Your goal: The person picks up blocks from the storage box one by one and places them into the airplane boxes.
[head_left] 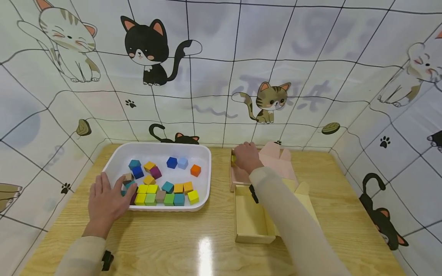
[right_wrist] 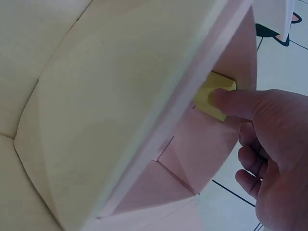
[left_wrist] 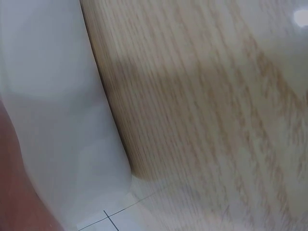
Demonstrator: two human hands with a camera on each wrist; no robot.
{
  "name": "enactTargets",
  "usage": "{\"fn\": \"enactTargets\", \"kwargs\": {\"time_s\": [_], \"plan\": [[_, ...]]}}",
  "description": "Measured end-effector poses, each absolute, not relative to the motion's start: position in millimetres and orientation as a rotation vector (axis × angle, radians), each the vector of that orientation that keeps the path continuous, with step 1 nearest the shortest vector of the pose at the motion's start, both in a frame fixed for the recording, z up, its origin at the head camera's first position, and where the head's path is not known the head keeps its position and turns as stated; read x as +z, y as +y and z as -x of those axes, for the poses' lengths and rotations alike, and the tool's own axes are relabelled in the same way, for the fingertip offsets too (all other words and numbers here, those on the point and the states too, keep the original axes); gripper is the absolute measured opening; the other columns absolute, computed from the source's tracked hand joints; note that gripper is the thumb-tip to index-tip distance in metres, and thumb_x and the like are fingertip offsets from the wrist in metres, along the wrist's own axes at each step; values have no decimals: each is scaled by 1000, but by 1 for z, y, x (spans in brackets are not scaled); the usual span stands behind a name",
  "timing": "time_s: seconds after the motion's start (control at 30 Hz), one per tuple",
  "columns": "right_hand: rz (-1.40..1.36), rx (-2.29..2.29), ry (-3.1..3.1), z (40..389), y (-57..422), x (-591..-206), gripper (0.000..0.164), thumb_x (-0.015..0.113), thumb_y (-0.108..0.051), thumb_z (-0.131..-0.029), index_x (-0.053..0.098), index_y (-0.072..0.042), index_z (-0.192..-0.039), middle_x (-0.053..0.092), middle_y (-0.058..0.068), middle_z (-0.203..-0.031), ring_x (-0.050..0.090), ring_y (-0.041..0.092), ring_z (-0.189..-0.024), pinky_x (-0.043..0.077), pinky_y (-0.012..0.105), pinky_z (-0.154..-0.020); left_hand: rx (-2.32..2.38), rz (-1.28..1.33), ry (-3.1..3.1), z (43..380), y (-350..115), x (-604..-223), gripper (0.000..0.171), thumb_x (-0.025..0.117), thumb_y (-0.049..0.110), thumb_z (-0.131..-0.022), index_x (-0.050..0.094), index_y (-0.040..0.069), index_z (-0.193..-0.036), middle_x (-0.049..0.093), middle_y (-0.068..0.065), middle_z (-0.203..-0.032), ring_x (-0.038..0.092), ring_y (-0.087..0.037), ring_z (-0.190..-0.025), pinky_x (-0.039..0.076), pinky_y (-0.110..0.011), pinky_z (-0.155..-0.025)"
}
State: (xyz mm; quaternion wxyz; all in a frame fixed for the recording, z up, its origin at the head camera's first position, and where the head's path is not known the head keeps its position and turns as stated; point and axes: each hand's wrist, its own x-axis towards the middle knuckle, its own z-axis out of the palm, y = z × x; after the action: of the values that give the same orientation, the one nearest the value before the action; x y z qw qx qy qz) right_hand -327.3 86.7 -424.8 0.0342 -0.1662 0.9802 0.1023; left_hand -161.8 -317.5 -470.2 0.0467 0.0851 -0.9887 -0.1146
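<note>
My right hand (head_left: 247, 157) reaches into the pink cardboard box (head_left: 238, 174) at its far left corner. In the right wrist view, a yellow cube (right_wrist: 211, 95) is pinched by the right hand (right_wrist: 276, 125) just inside the pink wall; the other fingers are curled. On the left, my left hand (head_left: 106, 197) lies over the near left rim of the white tray (head_left: 207, 168). Its thumb and forefinger are spread beside a brown cube (head_left: 128, 178) and teal cubes, partly hidden by the hand. Several coloured cubes lie in the tray, including an orange cube (head_left: 195, 170).
In front of the pink box stands an open pale yellow box (head_left: 253, 214), its lid folded out to the right under my forearm. Both boxes and the tray stand on a wooden table (head_left: 172, 245). A cat-printed sheet (head_left: 214, 76) rises behind and at the sides.
</note>
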Motion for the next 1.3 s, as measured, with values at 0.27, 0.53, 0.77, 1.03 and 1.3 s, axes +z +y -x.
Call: {"fn": "enactTargets", "kwargs": {"time_s": [0.27,0.53,0.77,1.03,1.3], "plan": [[526,283,3045,324,89,-429,19,54,-9,-96,71,-12,-87,72,9,-99,63,30,-102,48,46,-97,-343,-265,-3013,160,-313,-467,75,27,62,-98,42,5,-144,3,-41,-154,6,-58,-139,9,-71,-115],[552,235,3060,326,91,-437,24,56,-9,-96,74,-24,-96,73,4,-97,63,30,-103,45,48,-100,-353,-275,-3016,160,-312,-463,75,26,63,-98,42,6,-144,4,-42,-154,5,-57,-140,8,-70,-116],[537,251,3071,330,91,-443,17,60,-11,-94,69,-20,-83,72,3,-96,62,30,-105,42,49,-107,-354,-280,-3011,161,-313,-465,75,26,63,-98,42,6,-144,3,-41,-154,5,-57,-141,7,-69,-116],[567,244,3070,333,91,-440,19,59,-11,-94,74,-22,-90,73,2,-94,62,28,-97,46,45,-94,-347,-285,-3015,161,-314,-469,74,25,63,-98,42,7,-144,2,-41,-154,4,-57,-141,6,-69,-116],[610,284,3090,324,97,-408,12,68,-32,-91,71,-20,-91,68,1,-88,56,23,-83,45,40,-82,-345,-282,-3019,159,-313,-469,76,24,64,-98,40,5,-144,1,-42,-154,3,-57,-140,6,-70,-116]]}}
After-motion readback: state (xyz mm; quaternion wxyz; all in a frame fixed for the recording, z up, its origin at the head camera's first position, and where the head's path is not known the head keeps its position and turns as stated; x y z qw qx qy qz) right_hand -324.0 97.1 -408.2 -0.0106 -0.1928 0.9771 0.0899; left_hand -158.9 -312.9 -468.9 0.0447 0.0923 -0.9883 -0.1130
